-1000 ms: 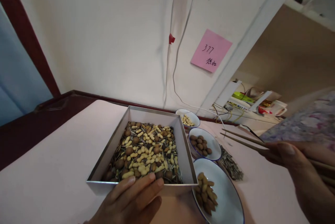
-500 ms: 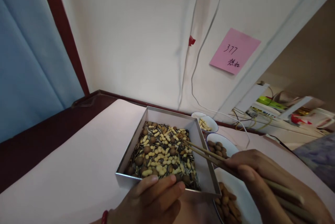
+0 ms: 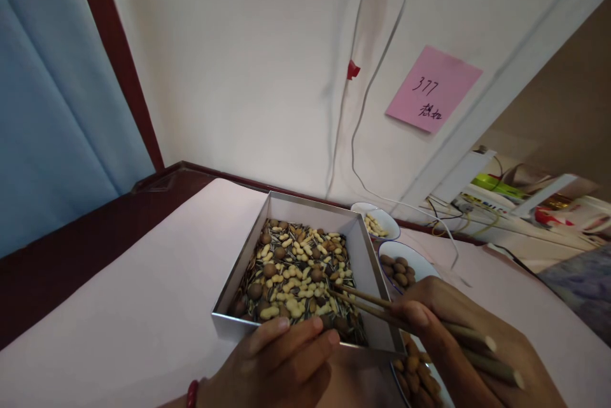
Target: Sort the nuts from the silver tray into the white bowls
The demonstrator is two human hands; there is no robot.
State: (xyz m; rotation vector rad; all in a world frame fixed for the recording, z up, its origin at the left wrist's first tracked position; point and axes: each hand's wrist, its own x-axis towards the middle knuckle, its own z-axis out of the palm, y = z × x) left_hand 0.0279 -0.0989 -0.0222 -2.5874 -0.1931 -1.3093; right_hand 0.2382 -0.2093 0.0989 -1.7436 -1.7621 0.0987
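Now, holding two brown chopsticks [image 3: 372,298] in the right hand [image 3: 463,338], with fingers closed snugly around the thick ends. Slanting in over the right side of a square silver box [image 3: 310,209], with thin tips close together, down among the nuts and seeds. Hard to tell whether pinching a nut there or only touching.

Resting the left hand [image 3: 281,360] at the near edge of the box, with fingers a little apart and partly bent, and with fingertips at the rim.

Inside the box, a big mix of yellow peanuts [image 3: 270,312], round brown nuts [image 3: 254,291] and stripy seeds [image 3: 356,325]. Under the box, a pale sheet [image 3: 143,293]. To the right, in a row, three white bowls: a far bowl [image 3: 392,223] with pale nuts, a middle bowl [image 3: 417,260] with round brown ones, and a near bowl [image 3: 443,392] with longer brown ones, partly hidden by the right hand. Up on the wall, a pink note [image 3: 433,90] with "377" in black.
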